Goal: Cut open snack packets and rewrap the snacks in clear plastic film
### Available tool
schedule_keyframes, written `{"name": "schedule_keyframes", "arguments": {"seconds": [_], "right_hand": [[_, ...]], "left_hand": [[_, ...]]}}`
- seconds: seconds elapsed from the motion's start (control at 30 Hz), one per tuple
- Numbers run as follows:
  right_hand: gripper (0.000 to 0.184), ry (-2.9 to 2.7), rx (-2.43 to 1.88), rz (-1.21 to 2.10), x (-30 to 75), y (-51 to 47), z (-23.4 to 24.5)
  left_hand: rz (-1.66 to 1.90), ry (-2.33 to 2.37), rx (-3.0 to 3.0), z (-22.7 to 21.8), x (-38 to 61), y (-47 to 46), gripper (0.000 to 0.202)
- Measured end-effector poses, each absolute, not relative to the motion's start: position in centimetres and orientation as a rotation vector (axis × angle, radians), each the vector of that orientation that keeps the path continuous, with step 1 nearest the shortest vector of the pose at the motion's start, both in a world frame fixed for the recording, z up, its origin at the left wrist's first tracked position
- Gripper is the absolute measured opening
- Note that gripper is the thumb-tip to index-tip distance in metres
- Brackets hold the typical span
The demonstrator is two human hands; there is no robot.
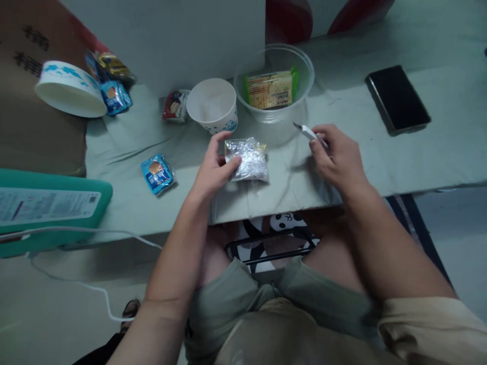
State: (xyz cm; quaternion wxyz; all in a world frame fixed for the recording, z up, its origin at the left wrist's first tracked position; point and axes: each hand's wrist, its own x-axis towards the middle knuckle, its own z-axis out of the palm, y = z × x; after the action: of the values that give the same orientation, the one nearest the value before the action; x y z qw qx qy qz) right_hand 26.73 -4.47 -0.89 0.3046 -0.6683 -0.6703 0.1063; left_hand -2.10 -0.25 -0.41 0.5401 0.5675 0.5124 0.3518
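Note:
My left hand [217, 165] grips the left side of a shiny silver foil packet [249, 159], thumb on top, at the table's front. In my right hand [337, 157] is a white utility knife [309, 133], its short dark blade pointing up and left, apart from the packet. Just beyond my left fingers stands a paper cup [213, 104] with a blue pattern. Behind the packet is a clear plastic bowl [304, 91] with a green-edged biscuit packet [270, 90] in it. A small blue snack packet [158, 174] lies left of my left hand.
A black flat box-like object [398, 99] lies at the right. Another paper cup [70, 91] rests on its side at the left, beside several snack packets [114, 96]. A red-and-clear packet [175, 106] is nearby. A green case [57, 203] and white cable [102, 230] sit front left.

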Motion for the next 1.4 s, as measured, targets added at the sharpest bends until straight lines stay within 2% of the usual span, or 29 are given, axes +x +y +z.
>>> {"name": "schedule_keyframes", "arguments": {"seconds": [0.13,0.37,0.57,0.83,1.1,1.4], "right_hand": [[0.033,-1.9,-1.496,0.31,25.1,-4.9,-0.5],[0.037,-1.909,-1.444,0.291,23.6,-5.0,-0.5],[0.034,-1.913,-1.474,0.253,23.1,-4.9,-0.9],[0.034,-1.942,-1.551,0.338,22.7,-5.2,-0.2],[0.032,-2.032,-1.62,0.368,20.8,-5.2,0.2],[0.026,-2.081,-1.815,0.473,25.2,-6.2,0.6]], "left_hand": [[0.848,1.119,1.565,-1.1,-2.3,-0.1,0.056],[0.719,0.988,1.778,-1.0,-3.1,0.1,0.076],[0.624,0.99,1.847,-0.6,-3.2,0.1,0.076],[0.667,1.044,1.625,0.6,-2.5,-0.3,0.072],[0.632,1.028,1.618,0.2,-2.5,-0.2,0.076],[0.691,1.072,1.594,0.3,-2.2,-0.1,0.076]]}}
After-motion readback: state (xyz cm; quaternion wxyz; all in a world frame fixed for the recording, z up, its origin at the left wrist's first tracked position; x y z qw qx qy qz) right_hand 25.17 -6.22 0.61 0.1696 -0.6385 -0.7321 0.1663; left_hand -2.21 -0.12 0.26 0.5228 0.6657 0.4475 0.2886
